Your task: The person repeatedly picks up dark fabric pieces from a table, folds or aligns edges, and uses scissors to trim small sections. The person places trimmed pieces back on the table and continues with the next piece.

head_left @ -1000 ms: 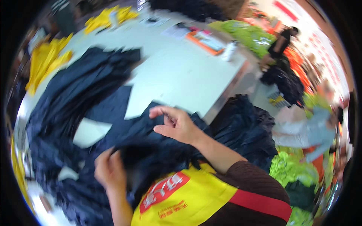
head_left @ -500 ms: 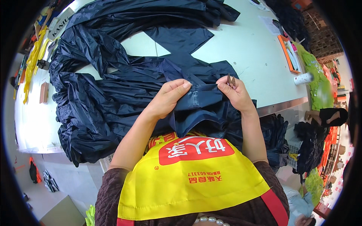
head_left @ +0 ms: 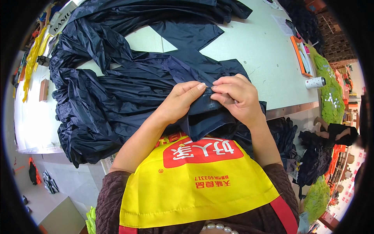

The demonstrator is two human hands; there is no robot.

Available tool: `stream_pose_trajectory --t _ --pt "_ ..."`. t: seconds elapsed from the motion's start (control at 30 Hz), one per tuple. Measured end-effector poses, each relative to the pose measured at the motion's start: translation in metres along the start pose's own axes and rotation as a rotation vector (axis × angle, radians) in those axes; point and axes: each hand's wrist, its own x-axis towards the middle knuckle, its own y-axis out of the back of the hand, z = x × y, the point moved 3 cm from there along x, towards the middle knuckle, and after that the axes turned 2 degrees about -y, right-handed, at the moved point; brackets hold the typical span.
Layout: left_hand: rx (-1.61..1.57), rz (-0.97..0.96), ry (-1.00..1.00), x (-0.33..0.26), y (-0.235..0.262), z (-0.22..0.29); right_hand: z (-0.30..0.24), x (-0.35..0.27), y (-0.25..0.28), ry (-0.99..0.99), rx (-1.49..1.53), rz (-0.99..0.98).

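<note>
On navy fabric [head_left: 202, 117], pinching hands [head_left: 212, 99]

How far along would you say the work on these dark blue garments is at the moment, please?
Done: hard to tell; no finished stack can be told apart. In hand: the left hand and right hand pinch one edge of a dark blue garment piece at the table's near edge. Left: a big crumpled heap of dark blue garments covers the table's left side, so much seems to remain.

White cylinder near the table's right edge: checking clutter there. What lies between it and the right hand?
Head view: only bare table between the white cylinder and the right hand.
</note>
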Motion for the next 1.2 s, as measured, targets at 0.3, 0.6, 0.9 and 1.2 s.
stream_pose_trajectory --t 0.3,0.6,0.9,1.2 --pt "-0.181 -0.023 0.052 0.003 -0.010 -0.005 0.019 -0.014 -0.004 -0.465 0.733 0.227" --pt "-0.119 -0.081 0.044 0.007 -0.019 -0.003 0.012 -0.017 -0.003 -0.247 0.124 0.041" --pt "-0.225 -0.007 0.234 0.012 -0.019 -0.016 0.026 -0.017 0.011 -0.358 0.144 0.208" --pt "-0.211 0.002 0.172 0.013 -0.022 -0.013 0.006 -0.022 0.002 -0.228 0.113 0.089"
